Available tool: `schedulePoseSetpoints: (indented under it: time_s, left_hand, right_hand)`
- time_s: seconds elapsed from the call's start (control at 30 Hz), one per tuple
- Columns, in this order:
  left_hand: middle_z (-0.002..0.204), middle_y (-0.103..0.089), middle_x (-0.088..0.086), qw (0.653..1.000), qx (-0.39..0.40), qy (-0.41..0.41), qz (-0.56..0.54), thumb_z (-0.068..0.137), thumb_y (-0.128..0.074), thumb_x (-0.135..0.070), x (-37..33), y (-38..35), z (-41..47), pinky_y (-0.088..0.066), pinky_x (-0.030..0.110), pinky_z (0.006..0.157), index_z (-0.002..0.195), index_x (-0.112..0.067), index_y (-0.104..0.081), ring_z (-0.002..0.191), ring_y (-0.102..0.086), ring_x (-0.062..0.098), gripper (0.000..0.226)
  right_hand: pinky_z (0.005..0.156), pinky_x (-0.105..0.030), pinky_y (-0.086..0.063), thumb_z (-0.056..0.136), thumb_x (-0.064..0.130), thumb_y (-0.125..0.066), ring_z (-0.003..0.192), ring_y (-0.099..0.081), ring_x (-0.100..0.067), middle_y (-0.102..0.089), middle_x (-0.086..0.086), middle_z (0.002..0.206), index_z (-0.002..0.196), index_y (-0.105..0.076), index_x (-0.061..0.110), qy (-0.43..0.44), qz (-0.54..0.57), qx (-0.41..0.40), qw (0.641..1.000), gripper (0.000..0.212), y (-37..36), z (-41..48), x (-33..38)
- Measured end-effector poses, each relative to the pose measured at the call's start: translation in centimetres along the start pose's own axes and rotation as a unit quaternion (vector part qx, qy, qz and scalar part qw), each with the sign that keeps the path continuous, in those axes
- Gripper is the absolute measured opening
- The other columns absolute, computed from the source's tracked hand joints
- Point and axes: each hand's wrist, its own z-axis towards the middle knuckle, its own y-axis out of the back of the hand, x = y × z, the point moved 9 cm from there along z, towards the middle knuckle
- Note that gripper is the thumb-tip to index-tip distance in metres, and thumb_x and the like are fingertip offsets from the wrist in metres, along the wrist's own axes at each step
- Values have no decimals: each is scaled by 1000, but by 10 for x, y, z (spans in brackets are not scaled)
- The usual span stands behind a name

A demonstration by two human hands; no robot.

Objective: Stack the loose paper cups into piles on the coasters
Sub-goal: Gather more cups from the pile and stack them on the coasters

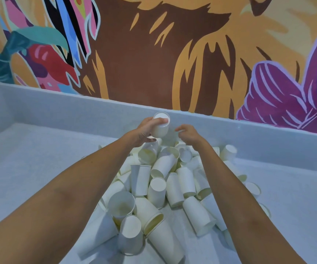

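Left hand (pixel 144 130) grasps one paper cup (pixel 160 126), base up, axis near vertical, above the far edge of the loose cup heap (pixel 159 187) on the counter (pixel 30 149). Right hand (pixel 190 133) released, empty, just beside. No coasters visible.

Both arms are cut off at the near edge, and the far cups (pixel 170 139) hide behind the hands (a blurry spot).

Matt cream paper cups (pixel 159 189) with rolled rims and smooth sides lie heaped below the left grip (pixel 146 130), on a pale, finely speckled stone-like tabletop (pixel 30 168), with flat, matt wall paint (pixel 144 63) beyond it.
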Motion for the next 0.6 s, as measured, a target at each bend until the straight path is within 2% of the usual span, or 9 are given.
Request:
schedulePoseSetpoints:
  time_s: [0.07, 0.13, 0.2, 0.27, 0.43, 0.53, 0.6]
  left_hand:
    - [120, -52, 6, 999, -45, -2, -19, 70, -70, -55, 3, 9, 0, -50, 36, 81, 126, -27, -45, 98, -55, 19, 68]
    - [121, -53, 5, 997, -77, -6, -20, 66, -69, -61, 7, 16, 1, -51, 33, 77, 128, -27, -46, 94, -56, 16, 74]
    - [122, -54, 6, 996, -87, -4, -13, 60, -71, -64, 8, 16, -1, -50, 30, 69, 130, -27, -46, 92, -56, 15, 84]
    - [122, -54, 6, 995, -98, -4, -1, 63, -75, -62, 9, 16, -1, -48, 27, 63, 131, -25, -45, 91, -55, 14, 83]
    - [121, -46, 3, 989, -142, -33, 8, 66, -78, -57, 6, 22, -8, -51, 28, 81, 131, -31, -37, 105, -52, 23, 82]
    - [117, -51, 2, 980, -196, -43, 10, 63, -84, -49, 4, 33, -11, -52, 29, 83, 124, -27, -50, 104, -53, 23, 74]
    - [116, -57, 5, 973, -226, -34, -15, 63, -88, -37, 8, 41, -11, -55, 33, 84, 115, -23, -63, 101, -56, 25, 60]
  right_hand:
    - [95, -35, -47, 83, 6, -65, 113, -50, -30, -45, -11, 128, 125, -55, 17, 9, -251, 55, 966, 44, -9, -7, -15]
    - [100, -41, -45, 77, 16, -76, 120, -45, -35, -34, -14, 134, 134, -43, 20, -34, -358, 108, 927, 66, -18, -20, -36]
    - [100, -42, -45, 71, 23, -83, 122, -45, -36, -30, -16, 137, 137, -38, 18, -41, -361, 95, 927, 81, -23, -26, -43]
    - [97, -41, -47, 67, 24, -86, 119, -48, -36, -29, -16, 138, 136, -38, 16, -29, -340, 62, 938, 83, -25, -25, -45]
    - [93, -36, -51, 71, 26, -83, 111, -55, -33, -30, -16, 138, 135, -38, 16, -17, -349, 31, 936, 78, -29, -22, -48]
    - [93, -38, -52, 75, 31, -79, 112, -54, -32, -33, -15, 138, 135, -37, 19, -11, -347, 16, 938, 74, -30, -22, -49]
    - [96, -42, -50, 77, 32, -77, 114, -52, -35, -34, -16, 137, 134, -38, 19, -11, -328, 7, 945, 71, -30, -23, -49]
